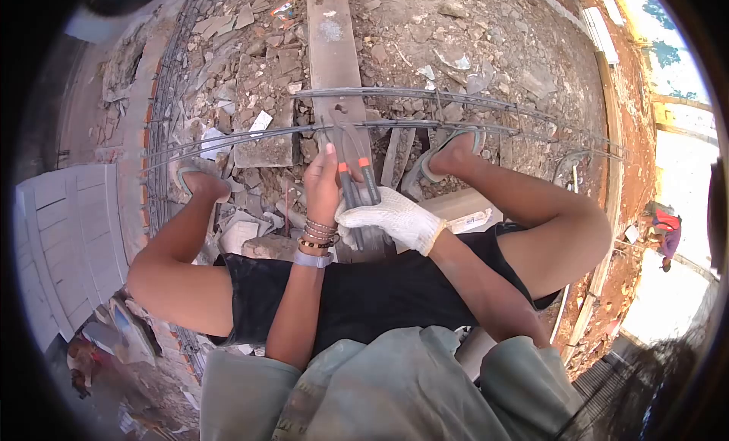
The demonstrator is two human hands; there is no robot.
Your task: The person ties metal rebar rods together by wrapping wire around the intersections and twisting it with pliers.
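My right hand (395,217), in a white knitted glove, is closed around the dark handles of pincers (351,175) with orange bands. The pincers' jaws are at the thin steel bars (281,132), which cross a wooden plank (331,50). Bare and with bracelets at the wrist, my left hand (322,184) is just left of the handles. Its fingers are drawn together with the tip pointing up towards the bars; what they hold, if anything, is hidden. A second set of steel bars (395,92) runs across the plank farther out.
Broken masonry and rubble (266,54) cover the ground on both sides of the plank. My sandalled feet rest near the bars. More bars (157,130) run along the left edge. Grey boards (72,236) stand at left; another person (668,236) is far right.
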